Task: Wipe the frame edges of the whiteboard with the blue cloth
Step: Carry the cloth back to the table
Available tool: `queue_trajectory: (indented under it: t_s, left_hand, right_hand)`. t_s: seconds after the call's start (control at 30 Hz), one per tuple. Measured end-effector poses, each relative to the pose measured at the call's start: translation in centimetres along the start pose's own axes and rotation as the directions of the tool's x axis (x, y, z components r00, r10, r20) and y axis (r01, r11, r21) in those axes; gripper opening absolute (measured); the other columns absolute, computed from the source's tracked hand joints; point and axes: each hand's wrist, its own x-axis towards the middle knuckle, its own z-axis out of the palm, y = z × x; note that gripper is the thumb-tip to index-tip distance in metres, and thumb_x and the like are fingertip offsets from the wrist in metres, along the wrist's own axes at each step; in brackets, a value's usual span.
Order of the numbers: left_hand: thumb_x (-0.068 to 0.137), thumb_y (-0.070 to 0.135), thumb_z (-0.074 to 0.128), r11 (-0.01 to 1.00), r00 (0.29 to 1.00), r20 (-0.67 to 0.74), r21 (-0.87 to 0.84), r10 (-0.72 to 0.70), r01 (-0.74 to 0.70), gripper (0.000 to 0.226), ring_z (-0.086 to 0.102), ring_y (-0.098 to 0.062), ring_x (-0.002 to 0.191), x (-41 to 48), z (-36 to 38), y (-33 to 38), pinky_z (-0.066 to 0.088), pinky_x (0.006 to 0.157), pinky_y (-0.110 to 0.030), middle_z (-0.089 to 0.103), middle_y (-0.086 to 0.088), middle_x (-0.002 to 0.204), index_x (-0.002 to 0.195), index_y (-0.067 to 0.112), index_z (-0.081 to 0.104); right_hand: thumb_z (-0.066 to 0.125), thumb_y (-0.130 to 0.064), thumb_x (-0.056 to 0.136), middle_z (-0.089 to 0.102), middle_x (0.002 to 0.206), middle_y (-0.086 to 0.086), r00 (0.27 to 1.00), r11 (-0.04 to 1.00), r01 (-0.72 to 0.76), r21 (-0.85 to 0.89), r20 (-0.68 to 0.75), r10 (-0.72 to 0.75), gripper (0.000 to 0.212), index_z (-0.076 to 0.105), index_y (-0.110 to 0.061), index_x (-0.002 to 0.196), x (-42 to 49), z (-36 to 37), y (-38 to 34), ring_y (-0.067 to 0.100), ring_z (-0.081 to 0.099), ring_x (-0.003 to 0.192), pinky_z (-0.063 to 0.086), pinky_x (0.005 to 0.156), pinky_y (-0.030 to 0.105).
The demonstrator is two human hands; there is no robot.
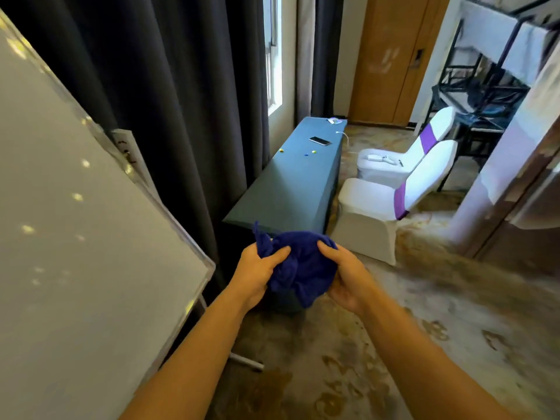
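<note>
Patterned carpet [424, 344] is spread under both hands, with a teal table [291, 183] just beyond them and the whiteboard [75, 222] off to the left hand's side, its frame edge [169, 213] not touched yet. Honestly, the blue cloth [300, 265] is wadded so loosely that a dangling corner could be dragged or the bundle dropped during the reach, and only a lumpy patch would be pressed along the frame. It's being clamped between the left hand [257, 274] and right hand [348, 280], fingers curled shut on it, held clear of the board.
</note>
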Motion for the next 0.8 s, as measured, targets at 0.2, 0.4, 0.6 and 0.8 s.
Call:
queue_trajectory:
  t_s: [0.2, 0.4, 0.6, 0.8]
  left_hand:
    - [0.096, 0.024, 0.057, 0.996, 0.997, 0.026, 0.062, -0.072, 0.071, 0.021, 0.071, -0.024, 0.100, 5.5, 9.3, -2.5, 0.058, 0.080, -0.036, 0.075, -0.010, 0.109, 0.112, 0.013, 0.068]
    - [0.099, 0.035, 0.050, 0.987, 0.976, -0.149, -0.031, -0.161, 0.158, 0.036, 0.072, -0.034, 0.095, 14.5, 11.7, -4.4, 0.059, 0.083, -0.051, 0.072, -0.017, 0.107, 0.115, 0.005, 0.061]
    - [0.097, 0.037, 0.053, 0.962, 0.913, -0.313, -0.166, -0.260, 0.217, 0.028, 0.071, -0.035, 0.092, 30.0, 11.9, -10.1, 0.058, 0.083, -0.054, 0.071, -0.016, 0.104, 0.106, 0.011, 0.060]
    - [0.099, 0.033, 0.051, 0.906, 0.843, -0.362, -0.298, -0.398, 0.300, 0.037, 0.069, -0.039, 0.099, 44.3, 10.7, -13.6, 0.054, 0.087, -0.061, 0.069, -0.023, 0.115, 0.118, 0.002, 0.058]
  right_hand:
    - [0.058, -0.024, 0.095, 0.074, 0.109, 0.017, 0.990, 1.000, -0.004, 0.009, -0.142, 0.005, 0.029, 0.067, -0.006, 0.115, 4.7, -7.2, -5.4, 0.033, 0.071, 0.099, 0.057, 0.085, 0.048]
    - [0.057, -0.031, 0.098, 0.076, 0.098, 0.013, 0.981, 0.999, -0.026, -0.020, -0.193, 0.022, 0.024, 0.068, -0.011, 0.106, 14.8, -9.8, -6.7, 0.028, 0.074, 0.088, 0.061, 0.069, 0.041]
    - [0.060, -0.031, 0.096, 0.072, 0.108, 0.022, 0.952, 0.974, -0.146, -0.171, -0.292, 0.091, 0.032, 0.065, -0.003, 0.110, 30.3, -12.5, -8.1, 0.037, 0.069, 0.101, 0.053, 0.093, 0.056]
    - [0.065, -0.033, 0.093, 0.075, 0.089, 0.017, 0.937, 0.859, -0.323, -0.397, -0.264, 0.230, 0.033, 0.068, 0.000, 0.093, 46.3, -14.2, -12.3, 0.023, 0.074, 0.080, 0.061, 0.075, 0.036]
